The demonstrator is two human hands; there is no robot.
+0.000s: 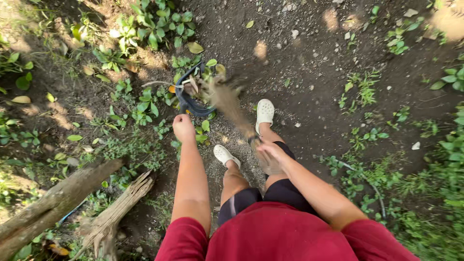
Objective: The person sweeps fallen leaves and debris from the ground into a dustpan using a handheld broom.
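Dustpan ahead on the left, hand broom to its right, both over bare ground.

The left hand [183, 127] grips the handle of the dustpan [193, 99], which sits on the ground [309, 96] among low plants [145, 29], leaves lying in it. Just right of it the right hand [269, 153] holds the hand broom [232, 106], bristles reaching to the dustpan's mouth. Two feet stand between and below the hands. A log [53, 203] lies at lower left.

Bare dark soil [309, 96], dappled sunlight, green weeds [154, 21], fallen leaves, broken logs [53, 203] lower left.
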